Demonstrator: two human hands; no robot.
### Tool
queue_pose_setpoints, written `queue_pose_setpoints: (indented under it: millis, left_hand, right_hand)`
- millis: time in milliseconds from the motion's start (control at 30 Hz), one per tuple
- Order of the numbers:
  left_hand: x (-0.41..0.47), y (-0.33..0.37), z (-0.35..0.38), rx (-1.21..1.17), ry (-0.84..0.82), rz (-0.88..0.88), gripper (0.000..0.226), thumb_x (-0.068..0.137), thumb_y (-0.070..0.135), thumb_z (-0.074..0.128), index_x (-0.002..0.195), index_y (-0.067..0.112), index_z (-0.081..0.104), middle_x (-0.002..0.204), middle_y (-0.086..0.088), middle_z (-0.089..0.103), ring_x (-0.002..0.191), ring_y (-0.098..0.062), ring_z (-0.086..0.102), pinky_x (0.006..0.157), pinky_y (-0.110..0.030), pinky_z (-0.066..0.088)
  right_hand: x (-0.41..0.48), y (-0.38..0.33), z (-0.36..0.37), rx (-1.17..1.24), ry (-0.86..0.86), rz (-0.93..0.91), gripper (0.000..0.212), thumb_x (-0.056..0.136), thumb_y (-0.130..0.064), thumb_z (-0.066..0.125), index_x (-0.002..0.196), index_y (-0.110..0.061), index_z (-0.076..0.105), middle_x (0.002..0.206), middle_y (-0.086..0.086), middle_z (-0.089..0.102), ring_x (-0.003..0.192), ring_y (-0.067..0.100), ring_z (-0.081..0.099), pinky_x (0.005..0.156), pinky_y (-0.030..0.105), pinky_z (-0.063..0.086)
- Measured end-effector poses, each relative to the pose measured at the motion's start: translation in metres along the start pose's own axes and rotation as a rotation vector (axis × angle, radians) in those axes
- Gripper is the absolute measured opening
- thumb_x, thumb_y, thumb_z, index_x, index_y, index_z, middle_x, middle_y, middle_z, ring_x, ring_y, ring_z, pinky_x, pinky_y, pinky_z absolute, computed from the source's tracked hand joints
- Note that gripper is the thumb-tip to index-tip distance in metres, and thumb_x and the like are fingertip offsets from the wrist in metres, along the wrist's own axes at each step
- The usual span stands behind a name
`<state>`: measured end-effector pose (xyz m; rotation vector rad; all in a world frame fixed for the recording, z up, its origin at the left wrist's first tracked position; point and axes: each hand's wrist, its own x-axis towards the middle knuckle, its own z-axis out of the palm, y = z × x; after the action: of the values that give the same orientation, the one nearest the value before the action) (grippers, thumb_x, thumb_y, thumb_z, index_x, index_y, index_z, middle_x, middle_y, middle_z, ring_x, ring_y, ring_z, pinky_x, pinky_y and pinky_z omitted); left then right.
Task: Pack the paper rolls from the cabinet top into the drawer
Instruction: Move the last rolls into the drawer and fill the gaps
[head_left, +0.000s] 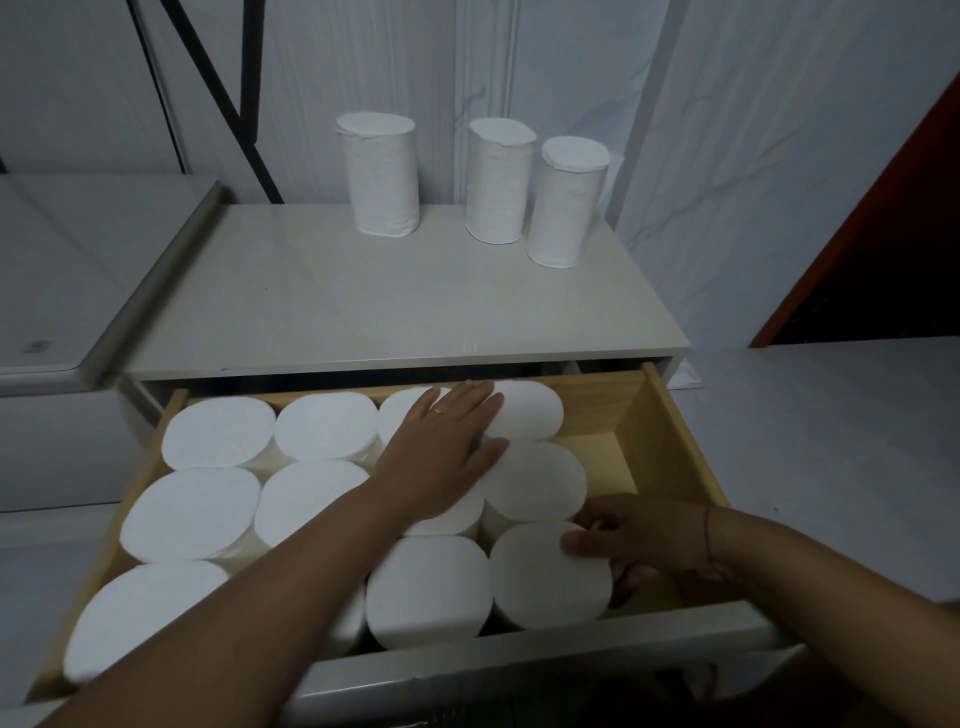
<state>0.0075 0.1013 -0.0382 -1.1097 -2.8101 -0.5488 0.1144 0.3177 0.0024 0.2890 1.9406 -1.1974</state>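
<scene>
Three white paper rolls stand upright at the back of the cabinet top: one at the left, one in the middle and one at the right. Below, the wooden drawer is pulled out and holds several upright rolls in rows. My left hand lies flat, fingers spread, on the tops of the rolls in the back and middle rows. My right hand grips the side of the front right roll, thumb on its top edge. A strip of drawer floor at the right is bare.
A grey-white ledge adjoins the cabinet on the left. White wall panels rise behind. A dark red-edged opening stands at the right. The drawer's white front is nearest me.
</scene>
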Motion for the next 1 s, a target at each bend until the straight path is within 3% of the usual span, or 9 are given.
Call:
queue_pose_setpoints:
  millis: [133, 233, 300, 433, 467, 533, 667, 800, 1000]
  left_hand:
    - [-0.001, 0.001, -0.002, -0.019, 0.038, 0.000, 0.054, 0.098, 0.045, 0.034, 0.146, 0.022, 0.030, 0.157, 0.004, 0.022, 0.145, -0.011, 0.011, 0.116, -0.030, 0.001]
    - [-0.001, -0.001, -0.010, -0.060, 0.124, -0.029, 0.052, 0.098, 0.042, 0.037, 0.146, 0.022, 0.031, 0.156, 0.004, 0.025, 0.145, -0.011, 0.012, 0.115, -0.024, -0.006]
    - [0.001, -0.007, -0.019, -0.018, 0.175, -0.040, 0.054, 0.097, 0.044, 0.034, 0.147, 0.023, 0.028, 0.156, 0.005, 0.023, 0.145, -0.010, 0.011, 0.115, -0.024, -0.007]
    - [0.012, -0.027, -0.040, -0.026, 0.276, -0.133, 0.053, 0.098, 0.040, 0.039, 0.146, 0.022, 0.030, 0.157, 0.004, 0.022, 0.146, -0.012, 0.009, 0.118, -0.032, 0.000]
    - [0.016, -0.032, -0.046, -0.017, 0.273, -0.145, 0.052, 0.098, 0.040, 0.039, 0.146, 0.022, 0.030, 0.157, 0.004, 0.021, 0.146, -0.012, 0.008, 0.118, -0.033, 0.001]
    - [0.024, -0.043, -0.054, 0.029, 0.243, -0.180, 0.053, 0.099, 0.044, 0.033, 0.147, 0.024, 0.027, 0.158, 0.005, 0.018, 0.146, -0.011, 0.004, 0.118, -0.034, -0.002]
    - [0.033, -0.068, -0.062, 0.064, 0.206, -0.336, 0.056, 0.098, 0.049, 0.023, 0.149, 0.026, 0.021, 0.159, 0.004, 0.013, 0.146, -0.013, 0.001, 0.117, -0.036, -0.003]
    - [0.033, -0.082, -0.058, 0.122, 0.183, -0.423, 0.060, 0.096, 0.054, 0.018, 0.149, 0.026, 0.019, 0.160, 0.003, 0.011, 0.146, -0.014, 0.001, 0.117, -0.037, -0.002]
    - [0.039, -0.088, -0.048, 0.216, 0.135, -0.449, 0.071, 0.089, 0.060, 0.001, 0.149, 0.025, 0.015, 0.159, 0.002, 0.013, 0.146, -0.017, 0.006, 0.118, -0.042, 0.003]
  right_hand:
    - [0.000, -0.006, -0.005, -0.128, 0.006, -0.035, 0.038, 0.089, -0.041, 0.055, 0.120, -0.019, 0.054, 0.117, 0.013, 0.063, 0.104, 0.032, 0.063, 0.088, 0.040, 0.055]
    - [-0.002, -0.025, -0.019, -0.423, 0.133, -0.074, 0.034, 0.090, -0.050, 0.049, 0.102, -0.021, 0.061, 0.094, -0.001, 0.067, 0.081, 0.011, 0.065, 0.074, 0.024, 0.054]
    - [-0.005, -0.043, -0.032, -0.563, 0.292, -0.137, 0.039, 0.086, -0.054, 0.051, 0.090, -0.017, 0.063, 0.081, -0.001, 0.067, 0.068, 0.007, 0.064, 0.068, 0.023, 0.054]
    - [-0.001, -0.098, -0.049, -0.628, 0.538, -0.370, 0.031, 0.085, -0.047, 0.057, 0.069, -0.021, 0.056, 0.064, -0.005, 0.061, 0.054, 0.001, 0.055, 0.053, 0.010, 0.043]
    - [0.005, -0.113, -0.051, -0.592, 0.572, -0.428, 0.029, 0.085, -0.045, 0.058, 0.068, -0.022, 0.053, 0.065, -0.006, 0.060, 0.057, 0.003, 0.054, 0.056, 0.010, 0.042]
    - [0.022, -0.143, -0.055, -0.418, 0.614, -0.528, 0.022, 0.085, -0.042, 0.061, 0.084, -0.020, 0.058, 0.082, -0.001, 0.062, 0.076, 0.012, 0.058, 0.072, 0.021, 0.049]
    - [0.068, -0.195, -0.059, -0.110, 0.615, -0.670, 0.055, 0.082, -0.042, 0.066, 0.126, -0.017, 0.046, 0.119, 0.001, 0.053, 0.107, 0.014, 0.052, 0.086, 0.024, 0.041]
    - [0.122, -0.238, -0.072, -0.012, 0.676, -0.741, 0.077, 0.077, -0.040, 0.073, 0.138, -0.014, 0.033, 0.140, 0.005, 0.041, 0.125, 0.016, 0.041, 0.097, 0.026, 0.034]
    - [0.193, -0.291, -0.097, 0.040, 0.750, -0.766, 0.099, 0.071, -0.035, 0.080, 0.145, -0.012, 0.018, 0.153, 0.007, 0.026, 0.139, 0.020, 0.028, 0.110, 0.030, 0.025]
